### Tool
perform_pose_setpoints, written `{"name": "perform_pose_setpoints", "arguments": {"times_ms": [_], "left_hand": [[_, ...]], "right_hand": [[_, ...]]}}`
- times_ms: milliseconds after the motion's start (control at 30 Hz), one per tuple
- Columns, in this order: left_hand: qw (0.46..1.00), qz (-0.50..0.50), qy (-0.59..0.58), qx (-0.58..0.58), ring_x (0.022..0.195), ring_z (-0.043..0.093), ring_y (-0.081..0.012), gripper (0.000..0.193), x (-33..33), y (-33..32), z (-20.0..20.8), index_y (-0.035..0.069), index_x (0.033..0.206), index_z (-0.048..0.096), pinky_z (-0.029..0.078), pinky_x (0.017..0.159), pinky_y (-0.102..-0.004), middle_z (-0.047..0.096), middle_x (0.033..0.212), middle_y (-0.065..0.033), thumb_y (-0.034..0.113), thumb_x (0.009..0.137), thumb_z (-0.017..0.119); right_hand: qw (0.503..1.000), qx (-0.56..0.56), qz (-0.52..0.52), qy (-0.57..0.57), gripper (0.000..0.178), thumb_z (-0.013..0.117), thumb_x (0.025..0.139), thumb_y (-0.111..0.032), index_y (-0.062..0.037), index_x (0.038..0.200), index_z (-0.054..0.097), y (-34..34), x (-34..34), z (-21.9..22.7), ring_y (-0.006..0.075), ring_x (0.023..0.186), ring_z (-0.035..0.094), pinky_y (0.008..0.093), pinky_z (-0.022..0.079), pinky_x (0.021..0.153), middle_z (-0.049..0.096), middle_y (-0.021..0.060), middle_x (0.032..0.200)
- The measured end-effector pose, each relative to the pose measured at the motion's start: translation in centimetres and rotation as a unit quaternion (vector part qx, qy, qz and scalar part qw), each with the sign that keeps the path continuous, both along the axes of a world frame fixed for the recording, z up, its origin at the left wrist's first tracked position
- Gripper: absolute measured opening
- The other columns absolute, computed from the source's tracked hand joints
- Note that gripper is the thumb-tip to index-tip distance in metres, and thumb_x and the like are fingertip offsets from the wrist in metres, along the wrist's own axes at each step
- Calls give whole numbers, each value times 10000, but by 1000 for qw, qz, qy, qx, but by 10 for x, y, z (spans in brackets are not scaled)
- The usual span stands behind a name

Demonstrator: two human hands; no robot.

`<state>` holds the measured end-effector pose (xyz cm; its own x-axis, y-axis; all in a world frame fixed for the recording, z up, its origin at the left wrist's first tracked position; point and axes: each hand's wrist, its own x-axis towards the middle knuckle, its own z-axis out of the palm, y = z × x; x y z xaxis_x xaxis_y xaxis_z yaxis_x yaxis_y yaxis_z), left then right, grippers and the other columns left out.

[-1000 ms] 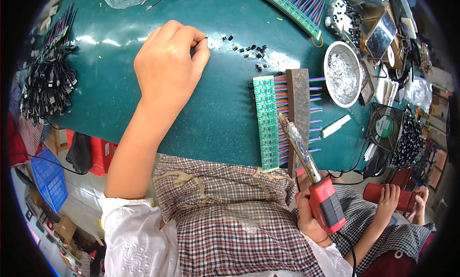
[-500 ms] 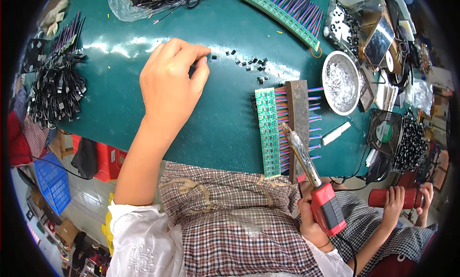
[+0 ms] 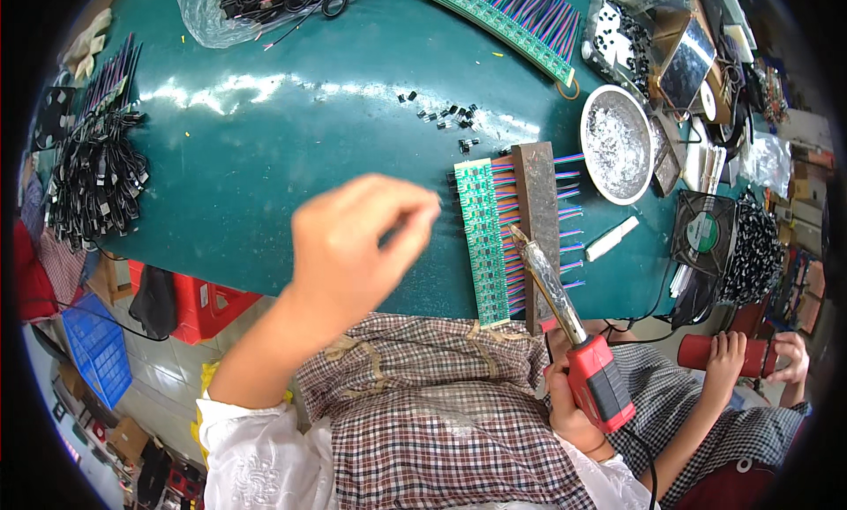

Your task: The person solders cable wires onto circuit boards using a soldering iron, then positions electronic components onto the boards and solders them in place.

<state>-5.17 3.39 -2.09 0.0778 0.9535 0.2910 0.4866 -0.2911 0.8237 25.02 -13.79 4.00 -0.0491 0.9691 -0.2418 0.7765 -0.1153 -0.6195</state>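
Observation:
My left hand [image 3: 357, 241], blurred by motion, is closed in a pinch just left of a long green circuit board strip [image 3: 483, 245]. The small black component taken from the table is too smeared or hidden to see at its fingertips. My right hand [image 3: 572, 415] is wrapped round the handle of a red and black soldering iron [image 3: 602, 385]. The iron's tip points up-left, over the coloured wires beside the board. A dark bar [image 3: 538, 210] lies across those wires, whose ends stick out on its right. Several loose black components [image 3: 457, 115] lie beyond the board.
A round bowl [image 3: 618, 148] of silvery flakes stands right of the bar, with a white stick [image 3: 611, 238] below. More wired boards [image 3: 503, 29] lie at the back. Cable bundles [image 3: 97, 175] are far left, a small fan [image 3: 706, 232] right. A co-worker's hands hold a red cylinder [image 3: 719, 355].
My left hand has moved down and right, from the loose components toward the board. The component at its fingertips no longer lies there. The right hand keeps the soldering iron nearly in place.

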Motion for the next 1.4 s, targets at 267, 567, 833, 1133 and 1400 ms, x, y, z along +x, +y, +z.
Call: {"name": "perform_pose_setpoints", "arguments": {"times_ms": [267,567,833,1133,1400], "left_hand": [[993,-42,-84,-75,752,751,-160,134,23,-30,-13,-11,920,766,625,633,-269,766,902,-124,-86,817,806],[995,-17,-77,-65,655,720,-188,132,32,-29,-20,67,889,744,557,571,-306,745,846,-63,-3,794,805],[997,-8,-66,-51,651,715,-209,135,33,-29,-22,72,891,750,558,573,-323,742,847,-66,11,789,812],[997,-6,-57,-57,647,709,-210,142,34,-30,-21,83,893,747,555,574,-327,738,841,-57,12,785,806],[996,-11,-65,-60,641,702,-209,147,33,-29,-23,81,875,726,547,570,-328,729,827,-54,10,774,806]], "right_hand": [[995,55,81,1,313,805,702,26,-10,983,671,10,-3,2,326,726,688,387,578,677,671,144,890],[987,118,107,16,340,820,676,28,13,972,654,31,-15,4,286,633,649,349,538,600,645,120,787],[986,119,114,5,294,802,654,29,17,917,672,38,-21,3,284,621,640,342,527,583,638,116,772],[988,107,114,2,315,817,648,35,7,924,667,34,-18,3,281,631,648,339,533,597,642,109,774],[990,102,88,50,346,816,653,47,14,951,645,35,-20,-1,253,590,613,321,502,571,617,106,733]]}}
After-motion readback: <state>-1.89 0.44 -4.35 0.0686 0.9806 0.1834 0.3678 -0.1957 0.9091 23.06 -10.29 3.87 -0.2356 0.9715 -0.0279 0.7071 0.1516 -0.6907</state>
